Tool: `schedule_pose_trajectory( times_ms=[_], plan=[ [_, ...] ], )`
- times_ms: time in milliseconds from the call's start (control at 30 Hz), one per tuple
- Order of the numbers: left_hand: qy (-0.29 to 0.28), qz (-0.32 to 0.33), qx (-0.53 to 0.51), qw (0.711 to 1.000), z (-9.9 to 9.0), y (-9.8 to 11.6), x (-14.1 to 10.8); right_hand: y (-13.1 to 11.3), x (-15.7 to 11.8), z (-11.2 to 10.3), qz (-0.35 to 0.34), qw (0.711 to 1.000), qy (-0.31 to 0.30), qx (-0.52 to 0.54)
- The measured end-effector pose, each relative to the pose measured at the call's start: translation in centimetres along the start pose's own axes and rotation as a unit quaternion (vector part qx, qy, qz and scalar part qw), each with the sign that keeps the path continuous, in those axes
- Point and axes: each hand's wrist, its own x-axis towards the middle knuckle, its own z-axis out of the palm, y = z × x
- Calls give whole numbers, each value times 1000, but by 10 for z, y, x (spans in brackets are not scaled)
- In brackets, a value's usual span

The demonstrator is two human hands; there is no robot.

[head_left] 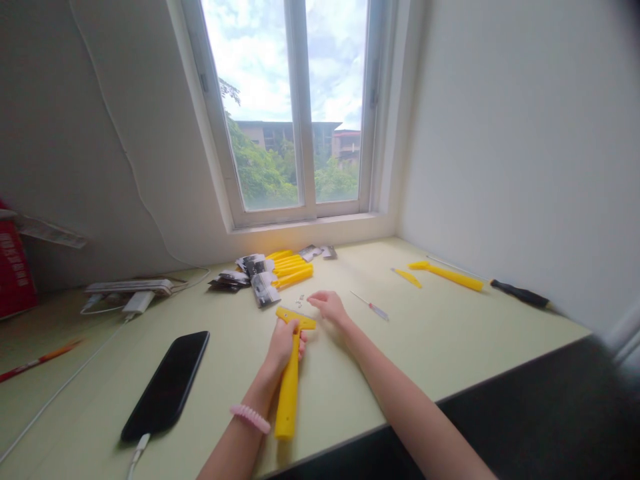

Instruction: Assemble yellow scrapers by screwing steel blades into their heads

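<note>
My left hand (283,343) is closed around the neck of a yellow scraper (287,393), just below its wide head. The scraper's handle points back toward me. Close to the scraper head, on its right, is my right hand (329,307), with its fingers drawn together in a pinch. Whatever is between those fingertips, if anything, is too small to see. Several small screws (301,301) lie on the table just left of the right fingertips. A small screwdriver (373,308) with a clear handle rests to the right of that hand.
Yellow scraper handles (293,265) and black-and-white packets (263,287) are piled under the window. Farther right lie another yellow scraper (450,275), a small yellow piece (407,277) and a long black-handled screwdriver (520,293). A phone (167,387) on a cable and a power strip (130,287) are left.
</note>
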Motion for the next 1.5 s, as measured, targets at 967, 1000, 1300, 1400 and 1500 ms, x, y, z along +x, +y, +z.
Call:
schedule_pose_trajectory(
  times_ms=[967,1000,1300,1400,1500],
  plan=[
    [34,7,10,999,-2,-3,3,11,13,10,-108,981,22,-157],
    [35,6,11,999,-2,-3,3,10,13,10,-103,982,20,-155],
    [32,9,14,999,-2,-3,3,2,6,-7,-61,994,-23,-92],
    [35,18,9,999,-1,-3,2,-5,-4,-21,-46,994,-102,-5],
    [30,24,6,999,-1,-1,1,-10,-15,-27,-43,976,-192,92]
  ],
)
